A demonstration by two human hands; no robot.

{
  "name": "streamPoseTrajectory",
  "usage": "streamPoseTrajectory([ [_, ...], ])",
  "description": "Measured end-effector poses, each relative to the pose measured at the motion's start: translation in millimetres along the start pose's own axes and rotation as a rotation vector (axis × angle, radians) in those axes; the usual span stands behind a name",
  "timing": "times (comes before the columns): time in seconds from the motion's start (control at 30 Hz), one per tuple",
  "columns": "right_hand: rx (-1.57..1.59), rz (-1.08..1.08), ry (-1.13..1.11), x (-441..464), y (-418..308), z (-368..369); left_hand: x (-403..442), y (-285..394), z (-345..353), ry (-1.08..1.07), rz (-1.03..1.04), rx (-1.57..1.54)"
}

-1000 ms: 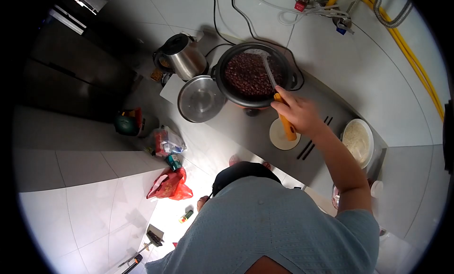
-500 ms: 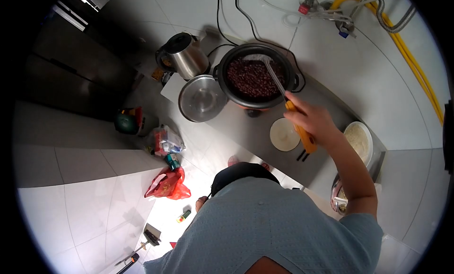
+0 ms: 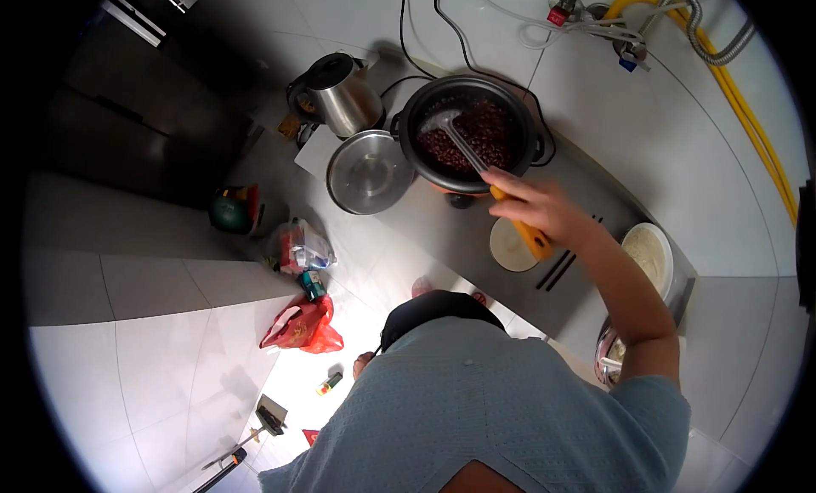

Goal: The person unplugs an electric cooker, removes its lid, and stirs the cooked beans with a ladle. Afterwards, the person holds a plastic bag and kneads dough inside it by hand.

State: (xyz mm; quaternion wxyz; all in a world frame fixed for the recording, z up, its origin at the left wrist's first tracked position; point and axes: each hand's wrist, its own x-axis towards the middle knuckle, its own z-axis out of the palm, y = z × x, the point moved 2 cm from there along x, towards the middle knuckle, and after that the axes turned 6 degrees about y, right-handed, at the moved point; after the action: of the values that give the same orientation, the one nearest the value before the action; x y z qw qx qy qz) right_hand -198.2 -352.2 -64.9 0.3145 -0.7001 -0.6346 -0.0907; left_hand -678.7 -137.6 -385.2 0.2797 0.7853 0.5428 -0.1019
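My right hand (image 3: 540,211) is closed around the yellow handle of a spatula (image 3: 466,144). The spatula's metal head dips into dark red beans (image 3: 493,127) in a black electric pot (image 3: 410,153) with an orange base. Below that hand lies a round cream-coloured disc (image 3: 508,248), partly covered by the handle, with a pair of dark chopsticks (image 3: 557,270) to its right. My left hand (image 3: 361,364) hangs low beside my body, mostly hidden. It looks closed at a thin dark thing I cannot make out.
Left of the pot are a metal bowl (image 3: 371,172) and a steel kettle (image 3: 348,98). A white bowl of pale contents (image 3: 667,238) stands on the right. Cords (image 3: 463,47) run behind the pot. Bags, including a red one (image 3: 306,325), lie on the floor.
The spatula has moved from the pot's far side toward its left middle, heaping the beans to the right. My right hand has shifted left, uncovering more of the chopsticks.
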Motion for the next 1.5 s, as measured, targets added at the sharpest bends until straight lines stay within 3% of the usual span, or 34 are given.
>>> streamPoseTrajectory([
  [0.03, 0.000, -0.002, -0.001, -1, -4, -6, -1, 10, -6, -0.120, -0.061, 0.092],
  [0.1, -0.114, -0.051, -0.182, -1, -16, -21, 13, -8, 10, -0.118, -0.014, 0.117],
  [0.37, -0.280, -0.050, -0.366, -13, -42, -58, 35, -23, 24, -0.150, 0.175, 0.134],
  [0.43, -0.003, 0.531, -0.279, -13, -49, -68, 36, -21, 23, -0.146, 0.217, 0.092],
  [0.47, -0.004, 0.533, -0.281, -11, -57, -75, 36, -19, 22, -0.147, 0.218, 0.091],
  [0.53, 0.244, 0.902, -0.106, -10, -63, -88, 37, -15, 20, -0.202, 0.194, 0.102],
  [0.57, 0.244, 0.903, -0.106, -17, -59, -89, 37, -12, 19, -0.203, 0.194, 0.103],
  [0.63, -0.071, 0.191, -0.011, -32, -57, -93, 39, -13, 19, -0.225, 0.174, 0.093],
  [0.77, 0.072, 0.210, 0.046, -40, -56, -81, 37, -9, 15, -0.233, 0.122, 0.120],
  [0.8, 0.328, 0.720, -0.006, -34, -56, -75, 37, -10, 15, -0.221, 0.125, 0.120],
  [0.87, 0.586, 1.229, -0.060, -42, -47, -59, 37, -11, 18, -0.210, 0.128, 0.121],
  [0.93, 0.160, 0.317, 0.093, -41, -33, -39, 41, -14, 22, -0.193, 0.190, 0.138],
  [0.97, 0.161, 0.317, 0.095, -39, -32, -36, 40, -14, 22, -0.192, 0.190, 0.139],
  [1.0, 0.198, 0.516, -0.004, -31, -31, -31, 37, -14, 21, -0.195, 0.158, 0.143],
  [1.07, 0.235, 0.714, -0.104, -29, -23, -22, 36, -13, 17, -0.198, 0.126, 0.149],
  [1.13, 0.115, 0.359, 0.065, -31, -10, -10, 43, -25, 26, -0.205, 0.200, 0.102],
  [1.5, 0.130, 0.329, 0.244, -11, -12, -30, 26, -14, 11, -0.170, 0.089, 0.092],
])
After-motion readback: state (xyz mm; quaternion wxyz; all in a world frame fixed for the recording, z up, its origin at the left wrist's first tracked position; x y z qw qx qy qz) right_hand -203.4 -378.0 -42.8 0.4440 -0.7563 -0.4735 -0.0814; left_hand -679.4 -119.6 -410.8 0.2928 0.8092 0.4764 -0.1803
